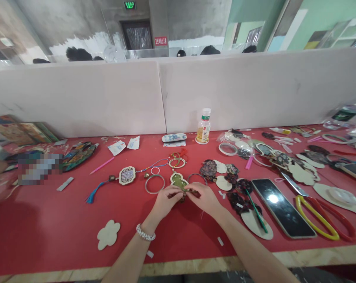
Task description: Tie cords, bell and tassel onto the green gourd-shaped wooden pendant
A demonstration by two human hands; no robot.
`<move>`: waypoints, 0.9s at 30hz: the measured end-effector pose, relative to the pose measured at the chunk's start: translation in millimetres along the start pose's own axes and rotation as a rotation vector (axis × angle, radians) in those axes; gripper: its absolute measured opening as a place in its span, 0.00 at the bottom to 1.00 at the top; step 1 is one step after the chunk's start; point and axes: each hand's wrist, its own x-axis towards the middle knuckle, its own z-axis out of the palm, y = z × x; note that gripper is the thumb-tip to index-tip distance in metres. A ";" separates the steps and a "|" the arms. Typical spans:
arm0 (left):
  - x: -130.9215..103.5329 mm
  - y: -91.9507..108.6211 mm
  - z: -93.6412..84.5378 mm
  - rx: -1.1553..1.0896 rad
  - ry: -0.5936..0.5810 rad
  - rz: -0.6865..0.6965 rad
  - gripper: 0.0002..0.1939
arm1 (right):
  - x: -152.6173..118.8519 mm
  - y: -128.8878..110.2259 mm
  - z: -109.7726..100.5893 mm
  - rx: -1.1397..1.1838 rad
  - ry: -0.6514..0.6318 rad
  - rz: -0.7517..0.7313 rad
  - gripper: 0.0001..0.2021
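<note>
My left hand (167,200), with a beaded bracelet (145,232) at its wrist, pinches the lower left edge of a green gourd-shaped pendant (178,181). From the right, my right hand (205,199) closes its fingers on the pendant's lower right side. The fingertips nearly meet and hide the pendant's lower part. Above the pendant a pale ring (177,162) and cords lie on the red table. A thin hoop (154,184) is just left of my left hand, and another hoop (198,175) lies behind my right hand.
An octagonal pendant (127,175) with a blue tassel and a flower-shaped piece (108,235) lie to the left. A bottle (203,127) stands near the partition (113,98). Dark fabric pieces (209,169), a phone (284,208) and scissors (316,218) lie right. A blurred arm shows far left.
</note>
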 end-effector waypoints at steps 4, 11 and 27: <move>0.1 -2.7 -0.4 -0.012 -0.014 -0.004 0.09 | -0.7 0.5 0.6 -0.011 -0.016 -0.021 0.10; -0.4 -1.5 0.0 -0.015 -0.014 -0.006 0.09 | -2.4 1.5 2.2 0.073 -0.031 0.016 0.11; -1.8 -2.2 -0.2 -0.013 -0.037 0.005 0.09 | -1.9 -5.6 -2.0 0.024 -0.019 -0.014 0.13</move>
